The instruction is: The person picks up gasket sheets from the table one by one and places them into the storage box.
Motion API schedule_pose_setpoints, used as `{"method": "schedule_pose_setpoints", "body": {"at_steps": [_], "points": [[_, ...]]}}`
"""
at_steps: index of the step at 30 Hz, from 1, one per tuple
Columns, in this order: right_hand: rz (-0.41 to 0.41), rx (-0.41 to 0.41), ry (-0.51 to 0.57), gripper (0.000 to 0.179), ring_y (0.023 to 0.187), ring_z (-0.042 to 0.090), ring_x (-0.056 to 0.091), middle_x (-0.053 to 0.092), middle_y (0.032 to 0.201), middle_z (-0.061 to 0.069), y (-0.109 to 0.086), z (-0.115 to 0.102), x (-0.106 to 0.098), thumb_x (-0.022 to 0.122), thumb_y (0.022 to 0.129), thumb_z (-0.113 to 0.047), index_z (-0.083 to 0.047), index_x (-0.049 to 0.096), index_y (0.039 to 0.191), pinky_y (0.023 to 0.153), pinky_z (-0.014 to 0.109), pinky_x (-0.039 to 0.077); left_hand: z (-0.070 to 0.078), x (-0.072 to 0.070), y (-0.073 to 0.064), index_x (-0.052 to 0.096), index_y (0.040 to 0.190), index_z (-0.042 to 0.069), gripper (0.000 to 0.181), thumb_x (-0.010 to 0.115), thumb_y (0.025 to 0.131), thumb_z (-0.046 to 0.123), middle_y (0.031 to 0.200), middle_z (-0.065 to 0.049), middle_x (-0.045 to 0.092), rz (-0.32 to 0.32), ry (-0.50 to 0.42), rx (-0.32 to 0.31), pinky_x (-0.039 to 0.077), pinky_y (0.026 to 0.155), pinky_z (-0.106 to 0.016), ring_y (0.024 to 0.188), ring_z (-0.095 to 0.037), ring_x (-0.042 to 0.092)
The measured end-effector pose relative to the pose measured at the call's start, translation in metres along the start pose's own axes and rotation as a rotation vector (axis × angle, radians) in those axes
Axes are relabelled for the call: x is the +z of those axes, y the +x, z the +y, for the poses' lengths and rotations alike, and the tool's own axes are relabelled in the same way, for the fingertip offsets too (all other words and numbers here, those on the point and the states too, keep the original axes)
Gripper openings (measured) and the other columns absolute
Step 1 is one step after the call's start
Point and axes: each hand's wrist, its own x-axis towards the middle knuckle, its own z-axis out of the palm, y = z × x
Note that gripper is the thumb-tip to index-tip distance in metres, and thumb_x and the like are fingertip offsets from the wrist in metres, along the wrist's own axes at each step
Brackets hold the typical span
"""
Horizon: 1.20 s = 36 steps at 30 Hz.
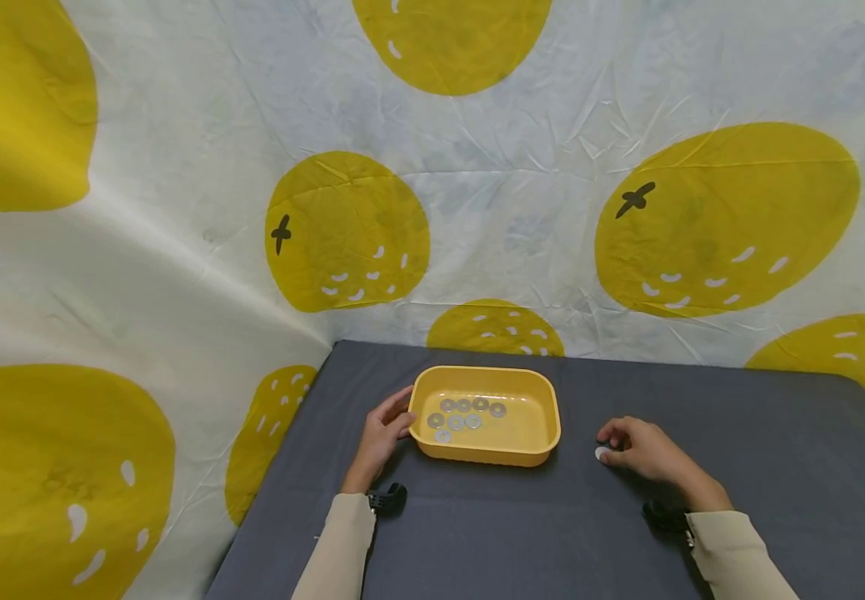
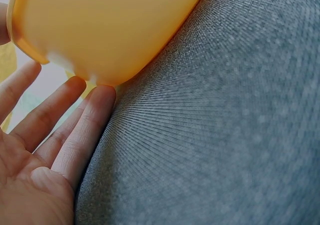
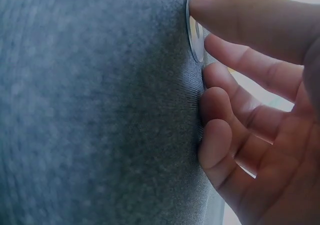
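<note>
A shallow yellow plastic tray point(image 1: 488, 457) stands on the dark grey cloth. Several flat metal washers point(image 1: 456, 422) lie on its floor, mostly toward the left end. My left hand point(image 1: 382, 437) holds the tray's left end, thumb at the rim; in the left wrist view its fingertips point(image 2: 103, 96) touch the outer wall from below. To the right of the tray, my right hand point(image 1: 646, 450) is low over the cloth. It pinches one washer point(image 3: 195, 32), thumb tip on its face and index fingertip at its edge, while the other fingers curl close to the cloth.
The grey cloth point(image 1: 470, 542) covers the table, which ends at the back against a hanging white curtain point(image 1: 507, 225) printed with large yellow fruit. More of this curtain hangs along the left side. A dark band point(image 1: 389, 499) sits on the left wrist.
</note>
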Motion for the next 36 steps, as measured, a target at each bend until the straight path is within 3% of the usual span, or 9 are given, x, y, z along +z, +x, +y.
{"method": "schedule_pose_setpoints", "body": {"at_steps": [8,20,36], "points": [[0.002,-0.022,-0.007,0.020,0.073,0.004,0.048,0.060,0.087,0.001,-0.0019,-0.0008,-0.0004,0.085,0.083,-0.017,-0.009,0.071,0.094,0.063,0.025,0.042,0.0005,-0.0003,-0.0009,0.059,0.144,0.031,0.047,0.066,0.100,0.016,0.139,-0.012,0.065,0.005,0.001,-0.014,0.061,0.086,-0.030,0.121,-0.032,0.066],[-0.003,-0.027,-0.006,0.018,0.073,0.004,0.047,0.059,0.084,0.002,-0.0025,-0.0062,-0.0030,0.083,0.083,-0.012,-0.006,0.068,0.092,0.064,0.025,0.041,0.0027,-0.0008,-0.0007,0.059,0.144,0.031,0.046,0.065,0.100,0.018,0.139,-0.011,0.065,0.004,0.007,-0.022,0.061,0.086,-0.029,0.122,-0.032,0.065],[-0.024,-0.051,0.035,0.021,0.068,0.002,0.047,0.056,0.080,-0.002,-0.0017,-0.0052,-0.0032,0.083,0.083,-0.012,-0.011,0.065,0.093,0.061,0.023,0.040,0.0057,0.0000,-0.0011,0.059,0.144,0.030,0.047,0.066,0.099,0.017,0.139,-0.012,0.065,0.010,0.005,-0.026,0.061,0.087,-0.031,0.122,-0.032,0.066]]}}
